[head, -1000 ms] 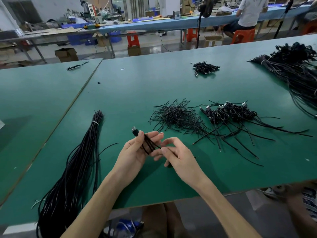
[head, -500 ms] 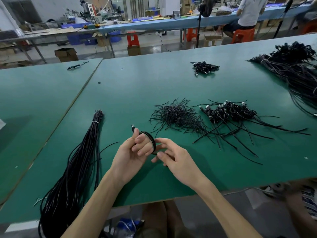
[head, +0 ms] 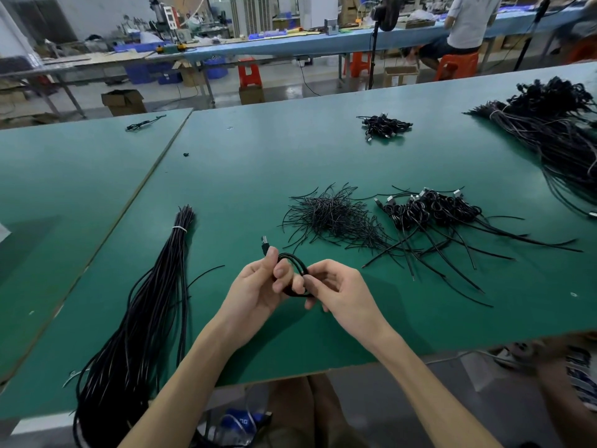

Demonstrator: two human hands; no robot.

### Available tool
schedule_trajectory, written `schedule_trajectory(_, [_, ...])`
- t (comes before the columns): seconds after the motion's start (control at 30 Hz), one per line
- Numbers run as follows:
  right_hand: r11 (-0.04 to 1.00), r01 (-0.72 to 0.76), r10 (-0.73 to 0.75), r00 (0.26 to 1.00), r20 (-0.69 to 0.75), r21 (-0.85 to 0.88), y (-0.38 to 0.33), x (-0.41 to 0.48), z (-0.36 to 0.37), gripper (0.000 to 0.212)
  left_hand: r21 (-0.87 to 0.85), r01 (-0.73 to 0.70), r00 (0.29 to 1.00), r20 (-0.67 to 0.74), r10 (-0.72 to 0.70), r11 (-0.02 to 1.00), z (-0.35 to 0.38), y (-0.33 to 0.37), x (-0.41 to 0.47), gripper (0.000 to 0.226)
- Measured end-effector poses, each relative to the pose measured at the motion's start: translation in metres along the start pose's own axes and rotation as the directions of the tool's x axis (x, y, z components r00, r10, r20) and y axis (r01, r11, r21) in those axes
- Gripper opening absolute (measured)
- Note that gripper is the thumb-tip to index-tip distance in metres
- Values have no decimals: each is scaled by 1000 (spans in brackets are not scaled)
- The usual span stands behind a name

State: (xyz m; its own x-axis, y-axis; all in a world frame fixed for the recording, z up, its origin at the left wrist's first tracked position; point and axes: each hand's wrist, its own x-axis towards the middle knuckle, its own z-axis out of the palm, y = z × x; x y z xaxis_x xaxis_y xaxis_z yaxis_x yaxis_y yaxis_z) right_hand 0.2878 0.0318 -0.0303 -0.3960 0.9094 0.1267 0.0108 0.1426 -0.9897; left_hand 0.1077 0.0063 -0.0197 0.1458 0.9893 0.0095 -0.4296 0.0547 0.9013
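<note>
Left hand (head: 255, 289) grips the small cable coil (head: 295, 261) above the tabletop (head: 258, 176), its plug (head: 265, 244) poking up at 11 o'clock. Right hand (head: 342, 292) pinches the coil's 3 o'clock side. It looks light, bendy and springy; hold the loops together.

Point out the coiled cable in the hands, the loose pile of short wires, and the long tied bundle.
coiled cable (head: 295, 260), head view, top arc of the loop.
pile of short wires (head: 332, 218), head view, middle of the heap.
long tied bundle (head: 155, 302), head view, mid-length strands.
</note>
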Motion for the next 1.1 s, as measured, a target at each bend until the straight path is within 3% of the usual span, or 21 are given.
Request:
schedule_trajectory(0.13, [999, 6, -4, 998, -64, 31, -1, 0, -1, 3, 222, -76, 989, -104, 102, 972, 0, -4, -1, 44])
schedule_trajectory(0.27, [999, 2, 2, 996, -87, 49, -1, -2, -3, 3, 391, -49, 982, -147, 115, 919, -1, -3, -3, 54])
schedule_trajectory(0.47, [1000, -5, 7, 995, -100, 20, 2, -2, -4, 4, 249, -52, 997, -41, 64, 967, -7, -3, -3, 44])
schedule_trajectory(0.67, [989, 27, -43, 993, -106, -147, 3, -2, 1, 28, 282, -93, 991, -65, 116, 955, -7, -5, -1, 38])
schedule_trajectory(0.77, [935, 86, -98, 995, -17, -344, 1, -3, 5, 61, 339, -112, 976, -140, 168, 934, -7, -6, 0, 36])
schedule_trajectory(0.87, [907, 116, -107, 993, 45, -405, 2, -5, 9, 91, 396, -146, 942, -225, 250, 907, -12, -6, 0, 38])
schedule_trajectory(1.1, [831, 268, -256, 962, 93, -488, 2, -9, 12, 81, 390, -234, 733, -531, 426, 890, -22, -4, 4, 36])
